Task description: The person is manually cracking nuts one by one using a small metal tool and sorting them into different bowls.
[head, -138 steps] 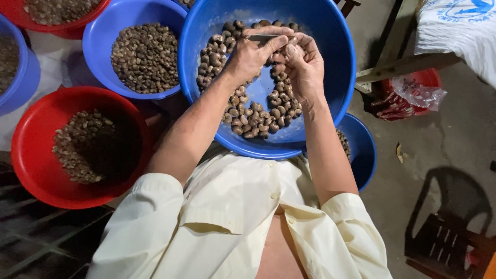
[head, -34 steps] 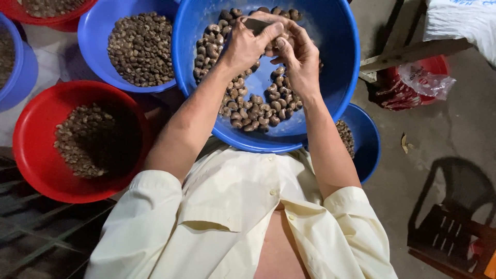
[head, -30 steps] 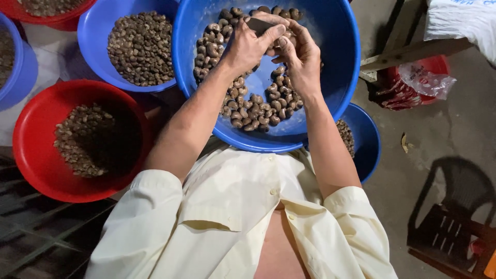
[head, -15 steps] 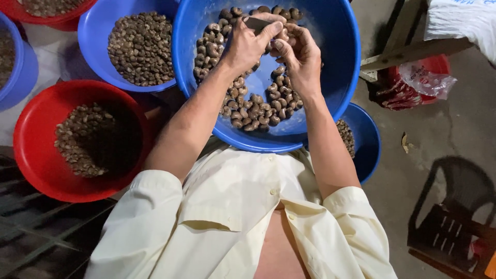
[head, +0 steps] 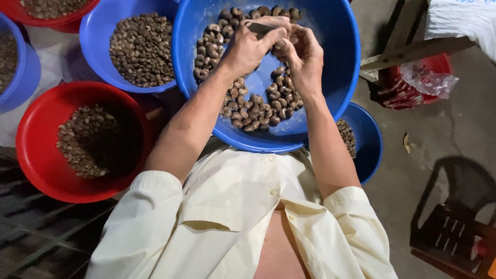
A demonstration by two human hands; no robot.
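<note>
Both hands work close together over the far side of the large blue basin. Left hand's grip is curled shut around a small dark blade-like tool, while the right hand's fingers pinch one brown nut against it. More brown nuts lie scattered in the basin beneath. Left of the basin sits a smaller blue bowl of nuts, and nearer the person a red bowl partly filled.

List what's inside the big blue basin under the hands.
The big blue basin holds brown nuts around a bare middle. Left hand and right hand cover some nuts beneath them.
</note>
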